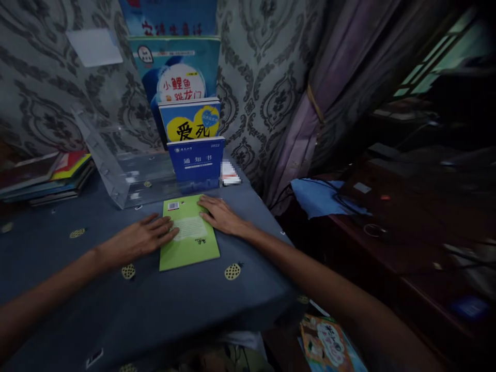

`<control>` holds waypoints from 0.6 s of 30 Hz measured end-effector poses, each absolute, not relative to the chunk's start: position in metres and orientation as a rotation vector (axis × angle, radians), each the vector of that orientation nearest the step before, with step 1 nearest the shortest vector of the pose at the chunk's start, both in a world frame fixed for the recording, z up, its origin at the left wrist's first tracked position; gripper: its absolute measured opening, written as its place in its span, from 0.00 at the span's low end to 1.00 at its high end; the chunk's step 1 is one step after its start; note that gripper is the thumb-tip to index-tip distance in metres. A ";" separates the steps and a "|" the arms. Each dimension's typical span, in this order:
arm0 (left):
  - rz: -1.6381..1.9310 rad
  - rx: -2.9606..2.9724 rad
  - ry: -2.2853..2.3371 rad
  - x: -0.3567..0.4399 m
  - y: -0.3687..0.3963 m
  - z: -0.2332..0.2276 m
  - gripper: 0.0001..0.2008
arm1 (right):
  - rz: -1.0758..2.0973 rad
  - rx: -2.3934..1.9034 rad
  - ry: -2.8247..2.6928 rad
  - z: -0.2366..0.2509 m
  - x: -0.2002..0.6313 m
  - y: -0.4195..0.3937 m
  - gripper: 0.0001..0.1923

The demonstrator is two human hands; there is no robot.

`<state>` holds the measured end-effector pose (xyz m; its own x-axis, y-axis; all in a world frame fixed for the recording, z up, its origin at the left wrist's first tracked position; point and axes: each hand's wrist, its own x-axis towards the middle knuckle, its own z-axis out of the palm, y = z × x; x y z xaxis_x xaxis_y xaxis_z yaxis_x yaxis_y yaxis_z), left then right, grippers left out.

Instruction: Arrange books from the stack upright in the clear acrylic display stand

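Head view: left hand (145,237) and right hand (220,214), both flat and open, press the green booklet (188,235) near the counter's (116,299) far edge; grip both long edges evenly before lifting.

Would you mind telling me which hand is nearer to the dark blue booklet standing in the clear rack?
Right. The right hand lies just below the blue booklet; the left hand sits farther down-left.

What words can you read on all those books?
"小鲤鱼跳龙门" on the big blue book in the clear stand.
"爱死" on the blue-and-yellow book.
"通知书" and "2022" on the dark blue booklet.
Red characters on the top book: cut off, unreadable.
Print on the green book under both hands: too small.
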<state>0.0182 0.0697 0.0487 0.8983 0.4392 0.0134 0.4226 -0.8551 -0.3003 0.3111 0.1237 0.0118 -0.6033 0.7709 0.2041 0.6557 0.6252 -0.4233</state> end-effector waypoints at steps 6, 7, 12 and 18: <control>0.076 -2.761 -0.570 0.018 0.084 0.049 0.33 | 0.386 -1.236 -2.448 0.009 0.301 0.138 0.24; 0.055 -2.774 -0.578 0.018 0.084 0.049 0.32 | 0.385 -1.228 -2.448 0.008 0.301 0.138 0.24; -0.192 -2.802 -0.712 0.017 0.081 0.037 0.31 | 0.380 -1.189 -2.437 0.005 0.304 0.139 0.25; -0.736 -2.796 -0.899 0.031 0.073 0.012 0.23 | 0.422 -1.094 -2.428 0.009 0.308 0.141 0.23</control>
